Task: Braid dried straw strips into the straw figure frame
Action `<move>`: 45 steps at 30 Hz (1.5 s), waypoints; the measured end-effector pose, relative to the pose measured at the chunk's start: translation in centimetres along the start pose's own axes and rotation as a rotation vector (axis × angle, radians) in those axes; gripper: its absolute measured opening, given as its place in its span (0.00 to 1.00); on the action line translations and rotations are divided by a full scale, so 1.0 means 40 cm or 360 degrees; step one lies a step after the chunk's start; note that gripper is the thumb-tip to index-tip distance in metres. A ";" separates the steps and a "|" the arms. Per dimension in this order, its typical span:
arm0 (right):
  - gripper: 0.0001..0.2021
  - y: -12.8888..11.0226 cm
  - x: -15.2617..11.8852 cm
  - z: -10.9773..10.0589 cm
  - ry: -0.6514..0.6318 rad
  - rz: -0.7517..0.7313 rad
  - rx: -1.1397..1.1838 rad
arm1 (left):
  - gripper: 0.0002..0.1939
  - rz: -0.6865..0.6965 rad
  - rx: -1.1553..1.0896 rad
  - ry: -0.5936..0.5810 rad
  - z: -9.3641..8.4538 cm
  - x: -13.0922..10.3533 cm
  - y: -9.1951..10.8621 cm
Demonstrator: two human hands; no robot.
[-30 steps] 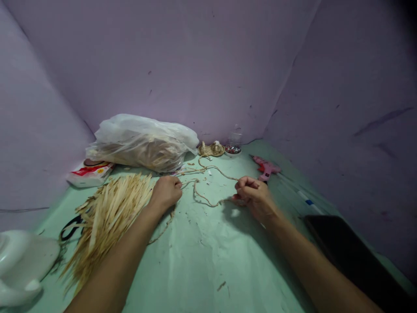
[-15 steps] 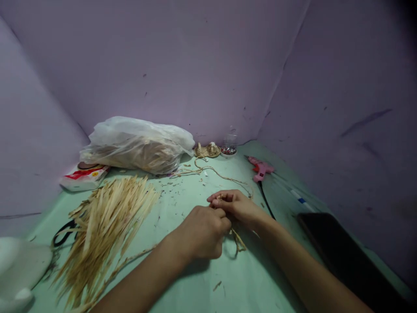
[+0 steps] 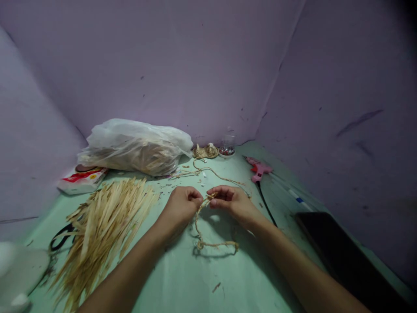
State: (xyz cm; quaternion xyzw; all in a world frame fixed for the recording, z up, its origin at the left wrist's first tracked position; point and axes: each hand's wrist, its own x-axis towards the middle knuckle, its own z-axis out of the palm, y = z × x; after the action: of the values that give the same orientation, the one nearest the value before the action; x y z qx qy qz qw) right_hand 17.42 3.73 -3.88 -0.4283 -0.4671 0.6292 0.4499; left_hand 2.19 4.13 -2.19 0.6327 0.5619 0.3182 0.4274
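Note:
Between my two hands runs a thin twisted straw cord point(image 3: 198, 224), its lower part hanging to the green tabletop point(image 3: 182, 278) and bending right. My left hand point(image 3: 184, 203) is closed, its fingertips pinching the cord. My right hand point(image 3: 231, 202) grips the cord's upper end between thumb and fingers, a short way to the right. Left of my hands lies a heap of flat dry straw strips point(image 3: 104, 226). Beyond them another length of cord point(image 3: 218, 174) trails across the table.
A white plastic bag point(image 3: 137, 145) and a red-and-white box point(image 3: 83, 180) stand at the back left. Near the back wall are a woven piece point(image 3: 205, 151) and a bead container point(image 3: 227, 151). On the right lie a pink glue gun point(image 3: 259, 169) and a dark flat object point(image 3: 339, 248).
My left hand has moved left and up, away from my right hand. The cord between them now shows, and its loose part has shifted left on the table.

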 end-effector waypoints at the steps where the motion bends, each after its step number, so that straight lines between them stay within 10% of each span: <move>1: 0.13 0.002 0.001 -0.001 0.0013 -0.0004 -0.0011 | 0.06 0.0007 -0.0001 -0.0011 -0.004 0.000 0.001; 7: 0.12 0.003 -0.003 0.009 0.0025 -0.0046 0.0034 | 0.07 -0.0009 -0.0075 -0.0308 -0.007 -0.005 0.007; 20: 0.16 0.013 -0.014 0.012 -0.0113 -0.0465 -0.0508 | 0.05 -0.0096 0.0050 -0.0154 -0.008 -0.005 0.024; 31: 0.05 0.010 -0.014 0.020 -0.0058 -0.0099 -0.0300 | 0.08 0.0029 0.0362 -0.0368 -0.040 0.001 0.018; 37: 0.13 0.003 -0.009 -0.005 -0.0094 0.0019 0.0044 | 0.08 0.0403 0.0831 0.0124 -0.034 -0.017 0.027; 45: 0.14 0.016 -0.005 0.006 -0.0108 -0.0076 0.0046 | 0.10 0.0539 0.1138 -0.0048 -0.019 -0.038 0.027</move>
State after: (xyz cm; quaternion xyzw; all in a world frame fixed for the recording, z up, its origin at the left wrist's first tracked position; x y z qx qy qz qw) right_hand 17.12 3.39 -4.44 -0.3889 -0.4831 0.6391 0.4549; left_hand 1.74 2.79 -0.77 0.8301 0.5185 0.1591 0.1297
